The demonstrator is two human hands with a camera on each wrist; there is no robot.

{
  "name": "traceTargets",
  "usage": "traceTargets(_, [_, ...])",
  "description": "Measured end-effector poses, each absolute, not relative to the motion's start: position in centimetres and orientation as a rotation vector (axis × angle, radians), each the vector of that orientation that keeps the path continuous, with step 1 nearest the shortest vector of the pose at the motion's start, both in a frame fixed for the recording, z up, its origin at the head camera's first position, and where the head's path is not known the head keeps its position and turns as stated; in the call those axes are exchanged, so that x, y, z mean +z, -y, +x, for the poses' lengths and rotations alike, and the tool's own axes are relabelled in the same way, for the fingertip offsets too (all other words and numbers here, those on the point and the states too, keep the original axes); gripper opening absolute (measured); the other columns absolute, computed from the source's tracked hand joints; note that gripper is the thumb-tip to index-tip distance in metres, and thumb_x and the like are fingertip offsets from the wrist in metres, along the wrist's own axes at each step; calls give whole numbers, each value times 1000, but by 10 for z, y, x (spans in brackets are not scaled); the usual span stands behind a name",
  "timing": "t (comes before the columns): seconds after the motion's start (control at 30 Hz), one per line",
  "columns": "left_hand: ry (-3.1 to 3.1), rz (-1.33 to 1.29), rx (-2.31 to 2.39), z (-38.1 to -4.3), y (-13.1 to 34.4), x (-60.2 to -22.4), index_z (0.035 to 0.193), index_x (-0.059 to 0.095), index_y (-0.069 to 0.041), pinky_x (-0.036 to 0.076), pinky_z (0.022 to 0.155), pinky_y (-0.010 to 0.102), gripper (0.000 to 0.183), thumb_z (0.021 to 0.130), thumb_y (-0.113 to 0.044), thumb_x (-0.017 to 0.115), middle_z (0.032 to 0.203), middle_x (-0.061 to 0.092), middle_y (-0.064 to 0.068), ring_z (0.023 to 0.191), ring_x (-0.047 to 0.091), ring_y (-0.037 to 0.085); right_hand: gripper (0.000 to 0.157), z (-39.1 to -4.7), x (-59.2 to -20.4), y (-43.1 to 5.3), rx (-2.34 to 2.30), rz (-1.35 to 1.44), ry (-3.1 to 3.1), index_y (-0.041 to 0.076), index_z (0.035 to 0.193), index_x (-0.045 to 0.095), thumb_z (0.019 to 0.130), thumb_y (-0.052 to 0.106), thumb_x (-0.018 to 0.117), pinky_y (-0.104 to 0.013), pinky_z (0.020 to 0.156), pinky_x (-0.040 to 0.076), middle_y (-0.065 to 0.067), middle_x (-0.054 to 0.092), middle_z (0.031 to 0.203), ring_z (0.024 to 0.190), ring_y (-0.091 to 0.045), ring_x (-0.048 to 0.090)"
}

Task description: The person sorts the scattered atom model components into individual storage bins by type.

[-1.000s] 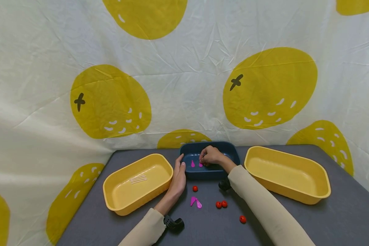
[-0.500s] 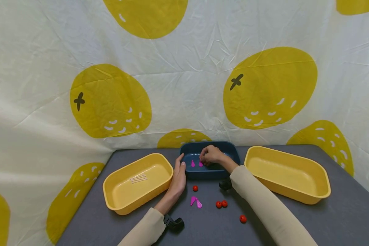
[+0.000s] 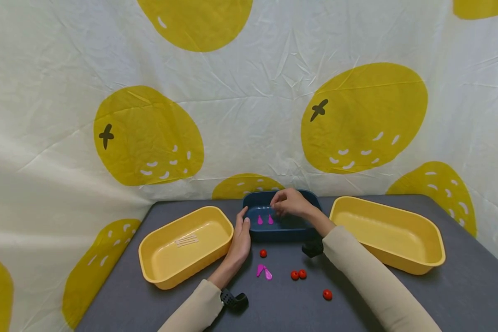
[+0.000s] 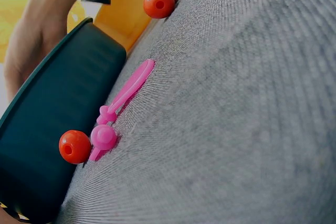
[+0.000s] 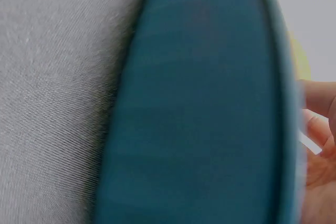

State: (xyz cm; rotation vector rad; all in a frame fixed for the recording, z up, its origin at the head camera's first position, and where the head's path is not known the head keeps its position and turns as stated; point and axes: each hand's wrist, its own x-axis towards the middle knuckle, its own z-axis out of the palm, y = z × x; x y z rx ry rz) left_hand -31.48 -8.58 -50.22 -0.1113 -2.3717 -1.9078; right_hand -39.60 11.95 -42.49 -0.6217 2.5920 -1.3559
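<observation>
My left hand (image 3: 240, 242) rests with straight fingers along the left end of a dark blue tub (image 3: 282, 236). Over the tub's middle hovers my right hand (image 3: 293, 204), fingers loosely bent, nothing showing between them. Two pink teardrop-shaped pieces lie side by side on the tub floor, a left one (image 3: 260, 220) and a right one (image 3: 270, 220) just below the right fingertips. In front of the tub are two more pink pieces (image 3: 268, 275), one with a small knob at its end in the left wrist view. A red bead (image 4: 74, 147) with a hole sits near the tub wall.
A yellow tub (image 3: 157, 276) holding several thin pale sticks (image 3: 186, 240) stands at the left. Another yellow tub (image 3: 388, 230) is at the right. A pair of red beads (image 3: 294, 275) and a single red bead (image 3: 327, 294) lie on the grey table (image 3: 282, 313).
My right hand has let go of the right-hand pink piece in the blue tub and moved up and to the right. The left hand stays where it was.
</observation>
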Motion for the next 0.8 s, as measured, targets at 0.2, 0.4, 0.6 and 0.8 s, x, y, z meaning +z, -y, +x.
traceTargets(0.2, [2364,-114,-1902,-314,86,-502,163,27,-27,16,127,62,53,113,-45,28,172,23,5,158,25,33,16,-376,-411,-125,-1392,-733,-2579,-5,105,73,98,9,67,-39,73,61,-26,74,97,79,-31,71])
traceTargets(0.4, [2364,-108,-1888,-313,86,-501,162,28,-30,17,127,62,51,113,-44,28,172,24,5,158,26,33,10,-348,-405,-126,-1342,-821,-2617,2,100,75,96,10,71,-35,68,58,-15,74,85,70,-24,66])
traceTargets(0.6, [2350,-113,-1895,-313,85,-502,162,29,-29,16,127,62,52,113,-46,29,172,24,5,159,25,33,7,-320,-411,-125,-1286,-978,-2538,4,97,76,96,9,72,-33,67,60,-14,74,87,69,-15,66])
traceTargets(0.8, [2362,-114,-1879,-314,86,-502,162,28,-28,16,127,63,53,113,-45,29,172,25,5,159,25,33,7,-297,-420,-122,-1224,-1032,-2461,3,96,76,94,9,74,-27,64,58,-11,74,81,66,-9,63])
